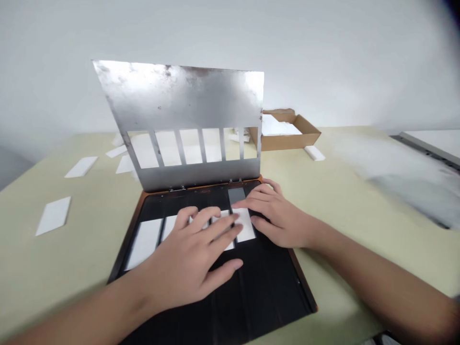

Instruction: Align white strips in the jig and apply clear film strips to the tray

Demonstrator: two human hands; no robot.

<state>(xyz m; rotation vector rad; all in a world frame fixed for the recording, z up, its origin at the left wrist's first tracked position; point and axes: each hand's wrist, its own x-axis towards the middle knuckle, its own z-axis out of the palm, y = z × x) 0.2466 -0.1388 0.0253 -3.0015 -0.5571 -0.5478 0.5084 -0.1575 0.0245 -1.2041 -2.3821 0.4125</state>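
Note:
A black tray (266,292) with an orange-brown edge lies before me, its hinged metal lid (212,100) raised and pierced by a row of rectangular openings. White rectangular pieces sit side by side across the tray, among them a left one (144,239) and a right one (246,227). My left hand (194,256) hovers over or rests on the middle pieces, fingers spread, partly covering them. With fingers extended, my right hand (273,213) is at the rightmost piece, its fingertips at that piece's upper part and right edge. Whether the fingertips press it I cannot tell.
Loose white pieces lie on the pale table at the left, one (53,215) nearer me and another (82,166) farther back. A cardboard box (291,141) holding white material stands behind the lid, a white block (315,153) beside it. Clear plastic (406,177) lies right.

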